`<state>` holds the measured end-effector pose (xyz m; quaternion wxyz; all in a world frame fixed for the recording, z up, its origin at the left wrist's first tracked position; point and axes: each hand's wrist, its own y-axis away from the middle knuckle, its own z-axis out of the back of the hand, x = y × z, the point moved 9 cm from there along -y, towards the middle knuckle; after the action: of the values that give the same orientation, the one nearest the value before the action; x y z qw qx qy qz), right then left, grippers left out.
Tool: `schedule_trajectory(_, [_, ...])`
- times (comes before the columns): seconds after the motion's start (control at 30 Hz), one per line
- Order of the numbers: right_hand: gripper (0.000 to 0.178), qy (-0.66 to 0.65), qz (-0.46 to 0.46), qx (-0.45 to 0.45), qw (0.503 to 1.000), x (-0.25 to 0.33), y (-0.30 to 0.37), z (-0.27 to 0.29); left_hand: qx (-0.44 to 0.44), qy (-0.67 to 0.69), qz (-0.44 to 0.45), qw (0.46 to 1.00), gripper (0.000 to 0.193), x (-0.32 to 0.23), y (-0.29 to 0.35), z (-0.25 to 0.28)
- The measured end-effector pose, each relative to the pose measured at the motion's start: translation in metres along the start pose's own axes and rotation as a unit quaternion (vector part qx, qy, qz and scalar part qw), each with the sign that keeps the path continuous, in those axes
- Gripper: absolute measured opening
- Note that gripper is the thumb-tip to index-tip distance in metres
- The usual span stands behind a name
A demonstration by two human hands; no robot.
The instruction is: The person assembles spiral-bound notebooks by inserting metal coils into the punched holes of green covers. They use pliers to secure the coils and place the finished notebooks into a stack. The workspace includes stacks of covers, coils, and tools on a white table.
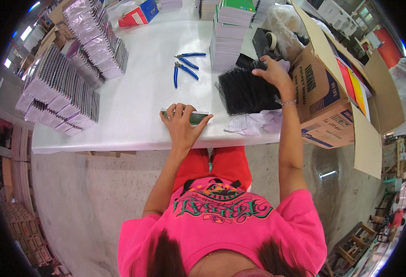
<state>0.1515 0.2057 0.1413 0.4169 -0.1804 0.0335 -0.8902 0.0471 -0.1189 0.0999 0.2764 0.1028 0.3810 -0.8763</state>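
My left hand (182, 123) is closed over a small notepad (198, 118) with a green face, holding it on the table near the front edge. Fingers lie along its far side and the thumb presses at its right end. To the right, my right hand (275, 75) reaches over the far right part of a pile of black spiral binding coils (242, 92). Its thumb and forefinger are apart at the coils; the other fingers are partly hidden. Crumpled white paper (253, 123) lies under the near side of the pile.
Two blue-handled cutting pliers (186, 74) lie mid-table. Stacks of spiral-bound notebooks (67, 87) stand at left; a tall stack of green-covered pads (226, 44) stands beyond the coils. An open cardboard box (320, 97) stands at right, near a tape roll (271, 40) and a red-and-blue box (138, 14).
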Motion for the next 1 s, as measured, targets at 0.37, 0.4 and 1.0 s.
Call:
schedule_trajectory(0.37, [0.034,-0.054,-0.046,-0.086,0.994,-0.003,0.025,0.007,-0.025,-0.007,0.017,1.000,0.048,0.021,0.007,0.014])
schedule_trajectory(0.4, [0.034,-0.057,-0.051,-0.094,0.993,-0.008,0.021,0.005,-0.020,-0.015,0.020,0.999,0.047,0.025,0.007,0.012])
schedule_trajectory(1.0, [0.028,-0.087,-0.032,-0.084,0.992,-0.026,0.017,0.008,0.027,0.010,0.032,0.999,0.041,0.024,0.003,0.012])
